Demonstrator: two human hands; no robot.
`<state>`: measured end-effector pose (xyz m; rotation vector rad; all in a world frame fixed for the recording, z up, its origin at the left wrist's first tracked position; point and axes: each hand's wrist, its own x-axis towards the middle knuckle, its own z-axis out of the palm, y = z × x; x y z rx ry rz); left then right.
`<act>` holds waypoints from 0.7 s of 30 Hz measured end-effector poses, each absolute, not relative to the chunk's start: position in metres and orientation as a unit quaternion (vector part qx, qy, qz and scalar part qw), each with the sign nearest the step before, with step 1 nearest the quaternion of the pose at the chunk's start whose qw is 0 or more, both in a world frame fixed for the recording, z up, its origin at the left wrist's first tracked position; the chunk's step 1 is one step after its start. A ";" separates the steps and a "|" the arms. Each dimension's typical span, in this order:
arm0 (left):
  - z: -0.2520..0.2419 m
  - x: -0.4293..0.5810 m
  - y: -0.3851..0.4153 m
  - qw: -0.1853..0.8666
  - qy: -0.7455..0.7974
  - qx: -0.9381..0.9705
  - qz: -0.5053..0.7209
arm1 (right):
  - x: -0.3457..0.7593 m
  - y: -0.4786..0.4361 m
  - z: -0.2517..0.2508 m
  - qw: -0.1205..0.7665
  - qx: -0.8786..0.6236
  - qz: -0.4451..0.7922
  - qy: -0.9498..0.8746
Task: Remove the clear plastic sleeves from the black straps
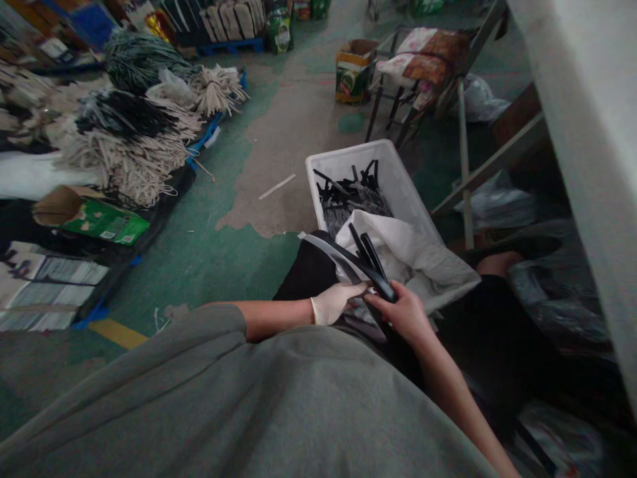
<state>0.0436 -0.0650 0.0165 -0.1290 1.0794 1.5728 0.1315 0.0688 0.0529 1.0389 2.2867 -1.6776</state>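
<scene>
My left hand [338, 301], in a pale glove, is closed on a long dark strip [343, 254] with a light edge, which runs up to the left across my thigh. Close beside it on the right, my bare right hand [404, 311] grips a few shiny black strips [371, 259]. The strips cross between the two hands. Just beyond lies a white sack [423, 255], draped over the near end of a white plastic bin [405, 182]. Black strips [348, 196] are heaped inside the bin. My fingertips are partly hidden by the strips.
Bundled pale cords [129, 156] and a green carton [107, 222] lie on pallets at the left. A stool with a patterned cloth [428, 56] and an open box [352, 73] stand beyond the bin. A pale table edge [587, 166] and metal frame [490, 162] are at the right.
</scene>
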 end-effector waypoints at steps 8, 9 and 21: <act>0.007 0.000 -0.057 0.495 0.422 -0.216 0.728 | 0.141 0.062 0.042 0.089 0.348 -0.533 0.766; 0.007 -0.009 -0.056 0.463 0.423 -0.242 0.740 | 0.142 0.062 0.040 0.092 0.348 -0.528 0.769; 0.024 0.013 -0.060 0.477 0.414 -0.291 0.719 | 0.137 0.068 0.044 0.068 0.407 -0.544 0.731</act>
